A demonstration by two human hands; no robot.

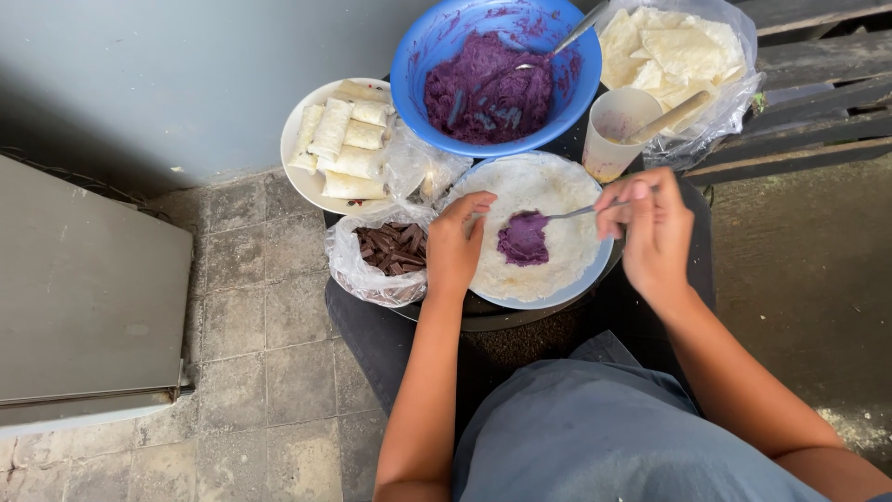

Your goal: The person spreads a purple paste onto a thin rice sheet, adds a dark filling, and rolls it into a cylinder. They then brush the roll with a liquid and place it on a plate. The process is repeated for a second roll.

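I see the round dark tray [483,321] carrying everything. On it, at the far side, sits the blue bowl [418,65] of purple paste with a spoon handle leaning in it. Left of it is the white plate [295,153] of rolled wrappers. Far right is the clear bag of flat wrappers [683,56]. Nearest me is the pale blue plate [548,299] with one open wrapper [548,191] spread flat and a purple dollop [523,238] at its centre. Left of that is a bag of chocolate pieces [390,249]. A white cup [615,130] holds a stick. My left hand [455,246] rests on the wrapper's left edge, fingers together, curled, pressing down. My right hand [655,228] pinches a metal spoon [576,213], its tip touching the dollop.
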